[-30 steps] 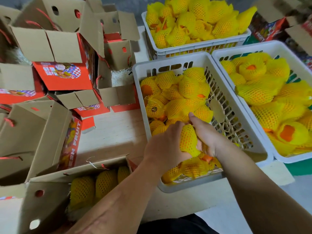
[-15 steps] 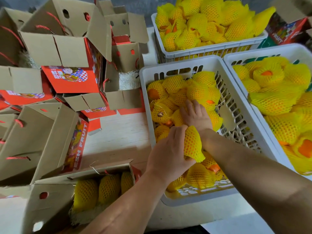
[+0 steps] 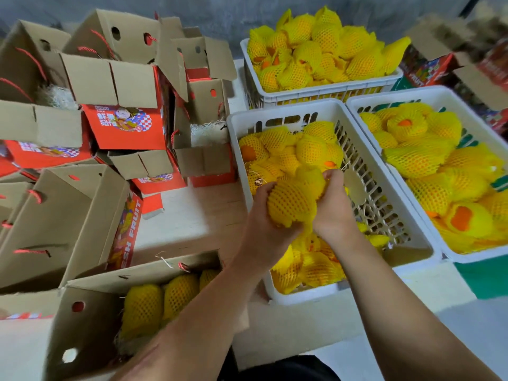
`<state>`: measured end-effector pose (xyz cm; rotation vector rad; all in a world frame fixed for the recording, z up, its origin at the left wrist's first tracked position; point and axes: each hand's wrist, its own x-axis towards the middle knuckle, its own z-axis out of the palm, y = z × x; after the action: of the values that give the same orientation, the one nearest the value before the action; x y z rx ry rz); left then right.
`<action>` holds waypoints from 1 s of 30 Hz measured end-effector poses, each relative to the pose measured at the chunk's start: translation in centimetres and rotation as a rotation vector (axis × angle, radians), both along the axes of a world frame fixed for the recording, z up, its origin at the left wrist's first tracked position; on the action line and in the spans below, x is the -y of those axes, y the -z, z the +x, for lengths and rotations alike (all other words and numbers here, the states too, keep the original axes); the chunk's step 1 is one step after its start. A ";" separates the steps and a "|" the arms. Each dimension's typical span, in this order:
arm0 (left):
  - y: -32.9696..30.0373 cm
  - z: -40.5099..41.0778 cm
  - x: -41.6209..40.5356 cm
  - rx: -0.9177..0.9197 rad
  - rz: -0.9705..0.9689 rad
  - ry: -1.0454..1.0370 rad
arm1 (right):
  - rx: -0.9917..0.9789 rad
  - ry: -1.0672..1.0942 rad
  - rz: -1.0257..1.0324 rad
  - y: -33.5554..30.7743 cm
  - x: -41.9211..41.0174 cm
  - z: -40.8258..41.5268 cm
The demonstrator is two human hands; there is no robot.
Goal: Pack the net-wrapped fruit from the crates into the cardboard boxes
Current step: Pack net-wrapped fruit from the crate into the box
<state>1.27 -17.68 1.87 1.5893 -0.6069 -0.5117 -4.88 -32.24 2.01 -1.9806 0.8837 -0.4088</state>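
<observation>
Over the middle white crate point(image 3: 288, 112), my left hand point(image 3: 262, 224) grips a fruit in yellow foam net point(image 3: 290, 204). Right beside it, my right hand point(image 3: 334, 207) grips a second net-wrapped fruit point(image 3: 312, 177), and the two fruits touch. The crate below holds several more netted fruits point(image 3: 305, 149). An open cardboard box point(image 3: 90, 312) at the lower left holds three netted fruits point(image 3: 162, 295) in a row on pale straw.
Two more white crates full of netted fruit stand at the back point(image 3: 319, 89) and at the right point(image 3: 428, 94). Several open red-and-brown cardboard boxes point(image 3: 121, 86) are piled at the left, some with straw inside. A pale wooden table top point(image 3: 181, 224) shows between boxes and crates.
My right hand reached deeper into the crate, closed on a second fruit and drew it back against the one in my left hand. Both hands have lifted slightly.
</observation>
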 end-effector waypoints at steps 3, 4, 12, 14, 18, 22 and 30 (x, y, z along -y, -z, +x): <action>-1.9 -0.5 -2.8 -0.224 -0.169 -0.130 | 0.094 0.058 0.088 -1.8 -4.0 -0.2; -2.5 -0.6 -4.4 -0.294 -0.214 -0.156 | 0.144 0.060 0.115 -2.4 -5.8 -0.1; -5.2 3.0 -23.6 -0.618 -0.365 -0.111 | 0.336 -0.136 0.494 -4.7 -22.6 2.7; -4.5 4.1 -28.0 -0.768 -0.531 -0.097 | 0.260 -0.200 0.462 -4.0 -26.1 3.2; -2.5 4.5 -33.1 -0.848 -0.331 -0.257 | 0.126 -0.260 0.479 -2.1 -30.8 4.0; 0.3 4.8 -34.2 -0.751 -0.162 -0.399 | -0.099 -0.230 0.507 0.2 -31.1 4.0; 2.4 5.2 -31.2 -0.683 0.276 -0.304 | -0.318 -0.304 0.641 2.1 -29.7 3.6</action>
<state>6.43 13.52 -0.50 1.5918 0.2268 -0.8755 -1.28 -2.57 -0.10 -1.5521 0.7623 0.3420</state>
